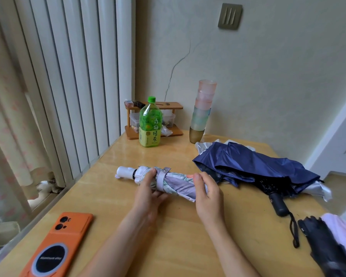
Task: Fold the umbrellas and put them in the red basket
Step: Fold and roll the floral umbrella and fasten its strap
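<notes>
In the head view, the rolled floral umbrella (178, 182), its strap fastened, sits at the middle of the table (188, 246), with the fingers of the left hand (148, 189) curled around it near its white handle and those of the right hand (207, 194) gripping its other end, just beside a loosely collapsed navy umbrella (254, 166).

A rolled floral umbrella (178, 183) is at the middle of the wooden table (108, 196), its white handle pointing to nine o'clock. The left hand (148, 193) grips it beside the fastened strap, and the right hand (207, 194) grips the other end. From there, a loose blue umbrella (254, 164) lies at two o'clock, a black umbrella (324, 242) at four, a phone (56, 246) at eight, a bottle (150, 124) at twelve and stacked cups (203, 110) at one.
</notes>
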